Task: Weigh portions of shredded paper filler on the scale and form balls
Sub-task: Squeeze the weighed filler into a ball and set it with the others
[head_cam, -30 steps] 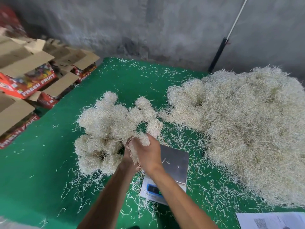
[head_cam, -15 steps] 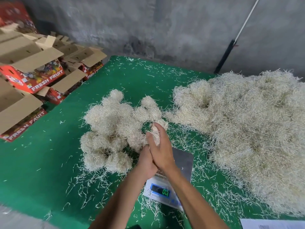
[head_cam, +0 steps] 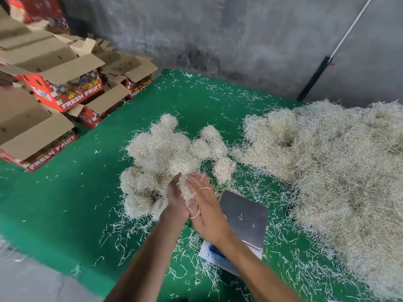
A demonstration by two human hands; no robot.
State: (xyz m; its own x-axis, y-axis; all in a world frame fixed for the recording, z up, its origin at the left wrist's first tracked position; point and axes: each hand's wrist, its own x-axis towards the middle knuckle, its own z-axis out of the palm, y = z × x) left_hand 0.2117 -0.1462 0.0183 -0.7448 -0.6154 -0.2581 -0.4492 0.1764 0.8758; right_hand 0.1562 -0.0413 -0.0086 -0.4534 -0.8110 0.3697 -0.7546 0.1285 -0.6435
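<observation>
Green felt covers the table (head_cam: 65, 203), which stands against a grey concrete wall (head_cam: 218, 29). Left of the table edge, open cartons (head_cam: 63, 92) are stacked, printed "FRESH FRUIT". Bare felt separates them from the formed balls (head_cam: 161, 153). The left hand (head_cam: 176, 203) and right hand (head_cam: 207, 210), fingers straight, press a wad of shredded paper (head_cam: 185, 188) between the palms. The scale (head_cam: 244, 216) sits just right of the hands; the loose filler heap (head_cam: 338, 171) fills the right side.
</observation>
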